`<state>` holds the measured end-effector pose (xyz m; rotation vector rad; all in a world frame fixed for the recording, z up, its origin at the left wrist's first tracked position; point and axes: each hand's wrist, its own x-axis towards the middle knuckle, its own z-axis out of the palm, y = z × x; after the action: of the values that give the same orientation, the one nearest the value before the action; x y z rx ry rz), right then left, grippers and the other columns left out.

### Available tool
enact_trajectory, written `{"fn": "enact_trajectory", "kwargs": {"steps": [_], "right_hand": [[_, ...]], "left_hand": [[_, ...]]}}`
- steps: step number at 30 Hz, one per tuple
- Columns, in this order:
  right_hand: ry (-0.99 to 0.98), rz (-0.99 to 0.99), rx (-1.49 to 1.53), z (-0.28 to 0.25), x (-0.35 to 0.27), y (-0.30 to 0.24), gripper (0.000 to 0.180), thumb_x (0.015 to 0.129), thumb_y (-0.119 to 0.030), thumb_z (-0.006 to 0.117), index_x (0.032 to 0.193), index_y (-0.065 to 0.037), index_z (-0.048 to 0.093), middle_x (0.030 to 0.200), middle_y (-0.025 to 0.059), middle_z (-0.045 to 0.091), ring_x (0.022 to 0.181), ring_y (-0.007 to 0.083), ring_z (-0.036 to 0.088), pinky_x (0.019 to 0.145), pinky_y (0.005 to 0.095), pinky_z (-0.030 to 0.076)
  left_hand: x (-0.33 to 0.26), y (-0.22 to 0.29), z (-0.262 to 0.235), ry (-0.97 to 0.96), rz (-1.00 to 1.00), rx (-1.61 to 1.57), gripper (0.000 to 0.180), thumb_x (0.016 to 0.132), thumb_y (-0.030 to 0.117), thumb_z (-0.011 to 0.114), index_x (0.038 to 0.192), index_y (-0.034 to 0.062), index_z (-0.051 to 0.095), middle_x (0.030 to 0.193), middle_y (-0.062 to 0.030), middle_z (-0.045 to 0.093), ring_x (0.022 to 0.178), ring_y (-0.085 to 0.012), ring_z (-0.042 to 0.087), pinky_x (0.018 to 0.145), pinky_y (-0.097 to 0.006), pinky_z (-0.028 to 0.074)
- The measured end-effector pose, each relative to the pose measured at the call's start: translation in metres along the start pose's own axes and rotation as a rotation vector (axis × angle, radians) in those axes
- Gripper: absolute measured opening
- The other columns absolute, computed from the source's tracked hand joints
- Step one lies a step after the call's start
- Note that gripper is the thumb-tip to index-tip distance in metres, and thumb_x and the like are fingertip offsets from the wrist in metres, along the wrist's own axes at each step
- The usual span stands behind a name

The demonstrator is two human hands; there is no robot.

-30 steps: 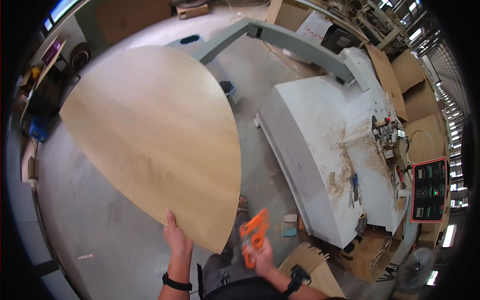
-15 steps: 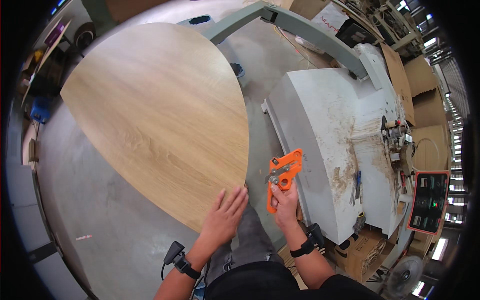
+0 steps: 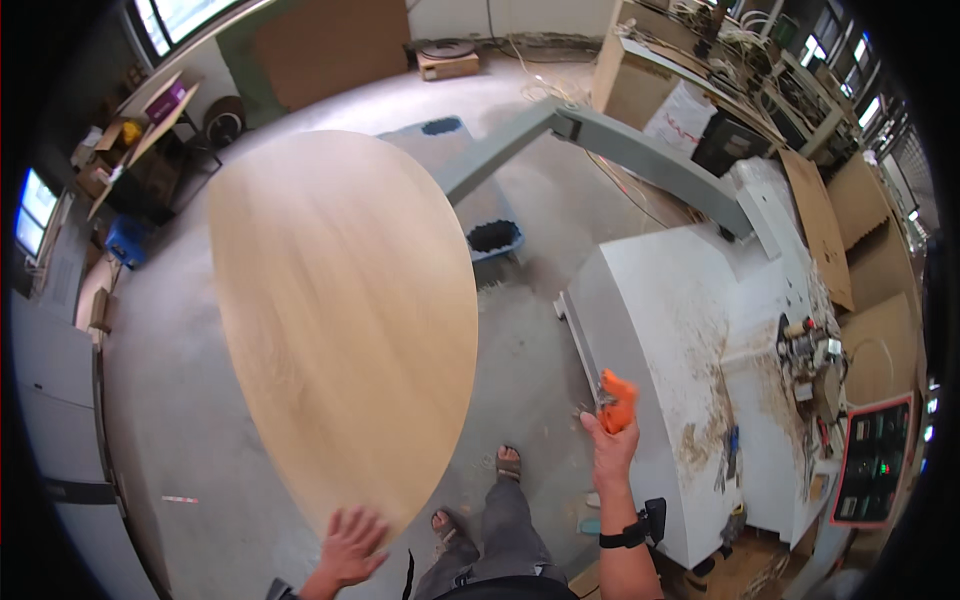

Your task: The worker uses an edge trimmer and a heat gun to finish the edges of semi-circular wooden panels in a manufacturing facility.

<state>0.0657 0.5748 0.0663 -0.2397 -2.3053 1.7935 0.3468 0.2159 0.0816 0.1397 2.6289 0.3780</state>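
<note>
A large oval-pointed board [image 3: 350, 330] with a light wood-grain face spreads across the left and middle, blurred by motion. My left hand [image 3: 352, 546] lies on its near end with fingers spread, gripping nothing. At the right, my right hand [image 3: 612, 450] is closed round an orange hand trimmer [image 3: 619, 402], whose metal parts are mostly hidden or smeared. The trimmer is held in front of the white machine's [image 3: 650, 330] near left side, apart from the board.
Brown smears and tools lie on the machine, beside a red-framed control panel [image 3: 872, 462]. A grey arm [image 3: 650, 155] arches behind the board. A blue-rimmed opening [image 3: 495, 237] lies beyond it, with a blue stool [image 3: 127, 241] far left. Cardboard [image 3: 815, 225] leans at right.
The board has swung round, its near end now further left, with my left hand following. My right hand has moved right and the trimmer has turned. The view has tilted up.
</note>
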Motion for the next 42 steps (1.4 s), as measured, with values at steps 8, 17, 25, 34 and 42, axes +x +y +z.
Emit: {"fn": "enact_trajectory", "kwargs": {"steps": [8, 17, 25, 34, 42], "right_hand": [[-0.369, 0.59, 0.443, 0.053, 0.053, -0.026, 0.027, 0.1, -0.031, 0.056, 0.105, -0.005, 0.056, 0.08, 0.003, 0.062, 0.049, 0.0069, 0.052, 0.035, 0.0187, 0.038], [-0.318, 0.562, 0.619, 0.126, 0.092, -0.069, 0.028, 0.098, -0.016, 0.054, 0.123, -0.001, 0.053, 0.101, 0.0088, 0.064, 0.083, 0.0195, 0.065, 0.077, 0.0346, 0.056], [-0.344, 0.415, 0.652, 0.142, 0.125, -0.086, 0.037, 0.088, 0.0, 0.061, 0.124, 0.001, 0.055, 0.105, 0.0108, 0.065, 0.094, 0.0269, 0.067, 0.081, 0.0403, 0.056], [-0.112, 0.25, 0.323, 0.133, 0.274, -0.057, 0.027, 0.083, 0.0, 0.064, 0.11, -0.001, 0.063, 0.097, 0.0029, 0.066, 0.083, 0.0142, 0.062, 0.071, 0.0324, 0.053], [-0.144, 0.086, -0.216, 0.091, 0.4, 0.016, 0.024, 0.082, -0.008, 0.065, 0.104, 0.001, 0.069, 0.074, 0.0093, 0.063, 0.068, 0.0141, 0.055, 0.067, 0.03, 0.046]], "left_hand": [[0.052, -0.162, 0.029, 0.667, -1.001, 0.044, 0.078, 0.088, 0.037, 0.059, 0.148, -0.0024, 0.029, 0.156, -0.0274, 0.022, 0.147, -0.0433, 0.013, 0.118, -0.054, 0.006], [0.254, -0.042, -0.133, 0.538, -0.101, 0.076, 0.071, 0.084, 0.043, 0.066, 0.144, 0.0114, 0.044, 0.152, -0.0124, 0.039, 0.145, -0.0323, 0.026, 0.118, -0.057, 0.012], [0.183, -0.151, -0.133, 0.332, 0.085, 0.007, 0.079, 0.074, 0.042, 0.075, 0.142, 0.0125, 0.047, 0.152, -0.0158, 0.037, 0.145, -0.036, 0.024, 0.117, -0.058, 0.013], [0.267, -0.082, -0.182, 0.134, 0.337, 0.158, 0.089, 0.073, 0.05, 0.072, 0.143, 0.0049, 0.041, 0.151, -0.021, 0.035, 0.146, -0.0434, 0.017, 0.116, -0.065, 0.006], [0.26, -0.102, -0.144, 0.085, 0.459, 0.134, 0.069, 0.085, 0.056, 0.049, 0.137, 0.012, 0.054, 0.145, -0.0167, 0.046, 0.142, -0.0431, 0.028, 0.116, -0.066, 0.006]]}}
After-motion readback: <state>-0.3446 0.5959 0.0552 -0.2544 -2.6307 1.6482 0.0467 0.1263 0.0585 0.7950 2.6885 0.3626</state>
